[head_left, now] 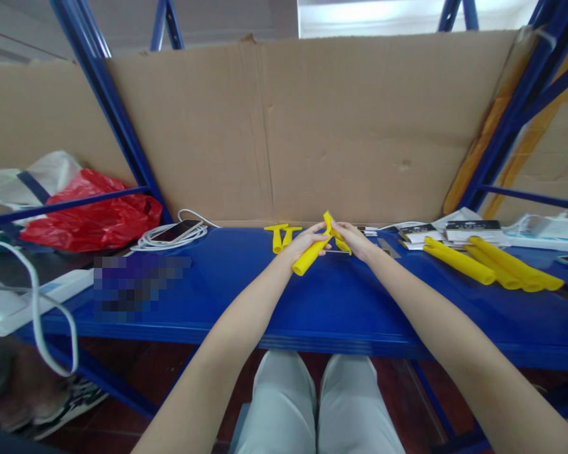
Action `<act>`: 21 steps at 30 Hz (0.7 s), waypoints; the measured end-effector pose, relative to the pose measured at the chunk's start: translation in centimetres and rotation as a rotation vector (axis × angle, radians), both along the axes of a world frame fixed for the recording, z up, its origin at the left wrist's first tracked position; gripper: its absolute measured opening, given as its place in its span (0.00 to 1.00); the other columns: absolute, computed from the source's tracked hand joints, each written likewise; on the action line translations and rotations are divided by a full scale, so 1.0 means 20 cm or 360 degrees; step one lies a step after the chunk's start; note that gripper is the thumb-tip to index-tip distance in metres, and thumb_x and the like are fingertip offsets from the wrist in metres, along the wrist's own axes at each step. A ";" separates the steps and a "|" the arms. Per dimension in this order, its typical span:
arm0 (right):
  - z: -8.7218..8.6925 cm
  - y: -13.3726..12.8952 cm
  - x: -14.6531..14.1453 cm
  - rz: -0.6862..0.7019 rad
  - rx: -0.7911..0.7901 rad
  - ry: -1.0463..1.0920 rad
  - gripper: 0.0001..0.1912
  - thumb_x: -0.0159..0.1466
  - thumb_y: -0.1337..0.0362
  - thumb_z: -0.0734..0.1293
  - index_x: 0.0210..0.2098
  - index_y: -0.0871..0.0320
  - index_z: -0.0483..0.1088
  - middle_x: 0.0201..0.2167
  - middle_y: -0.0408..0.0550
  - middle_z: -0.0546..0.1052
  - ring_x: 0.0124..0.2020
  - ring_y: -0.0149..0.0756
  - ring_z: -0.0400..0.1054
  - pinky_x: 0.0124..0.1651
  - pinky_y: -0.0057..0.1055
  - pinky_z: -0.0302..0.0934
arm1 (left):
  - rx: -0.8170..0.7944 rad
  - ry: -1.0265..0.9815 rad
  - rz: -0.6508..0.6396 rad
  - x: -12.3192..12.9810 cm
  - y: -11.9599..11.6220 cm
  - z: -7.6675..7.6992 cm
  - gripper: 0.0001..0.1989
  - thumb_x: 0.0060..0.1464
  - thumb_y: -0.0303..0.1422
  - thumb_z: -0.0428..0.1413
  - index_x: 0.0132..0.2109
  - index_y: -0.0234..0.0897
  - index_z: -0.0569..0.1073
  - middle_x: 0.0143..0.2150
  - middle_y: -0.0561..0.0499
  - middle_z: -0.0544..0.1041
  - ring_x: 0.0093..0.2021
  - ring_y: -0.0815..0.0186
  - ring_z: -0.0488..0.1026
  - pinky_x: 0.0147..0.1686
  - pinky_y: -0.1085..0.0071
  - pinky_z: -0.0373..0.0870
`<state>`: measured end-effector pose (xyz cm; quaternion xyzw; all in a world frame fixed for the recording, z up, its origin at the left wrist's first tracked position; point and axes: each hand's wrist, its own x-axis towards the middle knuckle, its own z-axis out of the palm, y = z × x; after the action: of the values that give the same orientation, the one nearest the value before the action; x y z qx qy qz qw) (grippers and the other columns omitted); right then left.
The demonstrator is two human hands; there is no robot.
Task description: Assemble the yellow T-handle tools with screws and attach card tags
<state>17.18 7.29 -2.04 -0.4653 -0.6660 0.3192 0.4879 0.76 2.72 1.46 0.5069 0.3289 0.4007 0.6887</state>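
Over the middle of the blue shelf top, my left hand (pixel 308 243) is closed around the thick round handle of a yellow T-shaped scraper (pixel 305 260). The handle's end points down toward me. My right hand (pixel 353 238) is closed at the scraper's wide head, its fingertips near my left fingers; the exact grip is partly hidden. Just under my right fingers shows another yellow piece (pixel 343 246), with a thin metallic edge beside it. Two more yellow T-shaped scrapers (pixel 282 237) lie just left of my hands, against the cardboard.
Several yellow tubes (pixel 459 261) lie at right, before small black-and-white boxes (pixel 473 230). A flat metal piece (pixel 388 248) lies right of my hands. At left are a coiled white cable (pixel 170 238) with a phone, and a red bag (pixel 94 211). Cardboard (pixel 360 126) stands behind.
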 end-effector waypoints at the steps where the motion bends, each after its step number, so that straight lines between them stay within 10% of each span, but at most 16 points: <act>1: -0.01 0.00 -0.01 -0.0007 -0.0038 0.0033 0.24 0.58 0.42 0.63 0.39 0.58 0.67 0.37 0.51 0.76 0.41 0.35 0.70 0.40 0.28 0.64 | -0.0005 0.0002 0.0011 0.00 0.00 0.00 0.34 0.54 0.17 0.51 0.66 0.42 0.56 0.43 0.44 0.76 0.21 0.75 0.70 0.16 0.81 0.62; 6: 0.02 0.00 0.01 -0.0378 0.0159 -0.0175 0.23 0.59 0.47 0.65 0.43 0.59 0.68 0.46 0.57 0.74 0.48 0.41 0.68 0.49 0.36 0.62 | -0.0023 0.0020 0.0069 -0.01 0.01 -0.01 0.34 0.55 0.18 0.50 0.66 0.39 0.55 0.45 0.43 0.75 0.22 0.75 0.70 0.17 0.80 0.63; 11: 0.08 -0.11 0.20 -0.0323 0.0833 -0.1202 0.14 0.62 0.55 0.62 0.39 0.57 0.72 0.45 0.57 0.76 0.51 0.49 0.65 0.54 0.45 0.55 | -0.0051 0.0116 0.0146 -0.01 0.01 0.00 0.32 0.55 0.18 0.50 0.65 0.39 0.57 0.42 0.45 0.75 0.22 0.75 0.70 0.18 0.80 0.64; 15: 0.04 -0.23 0.34 -0.0054 0.0760 -0.1776 0.16 0.62 0.54 0.61 0.38 0.57 0.74 0.43 0.57 0.77 0.49 0.49 0.67 0.53 0.44 0.55 | -0.0067 0.0196 0.0191 -0.01 0.00 0.00 0.32 0.55 0.18 0.50 0.65 0.39 0.56 0.40 0.46 0.75 0.21 0.76 0.69 0.18 0.80 0.64; 21: -0.10 -0.29 0.48 -0.0222 0.0475 -0.1697 0.25 0.62 0.54 0.61 0.55 0.58 0.68 0.53 0.61 0.72 0.55 0.52 0.65 0.56 0.51 0.56 | -0.0070 0.0245 0.0254 0.00 0.01 -0.01 0.35 0.55 0.18 0.49 0.67 0.40 0.53 0.42 0.44 0.75 0.19 0.76 0.67 0.17 0.79 0.63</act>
<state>26.73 1.55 -4.12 -0.5312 -0.8262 -0.0913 0.1641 0.79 3.02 1.21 0.4931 0.4290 0.4068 0.6382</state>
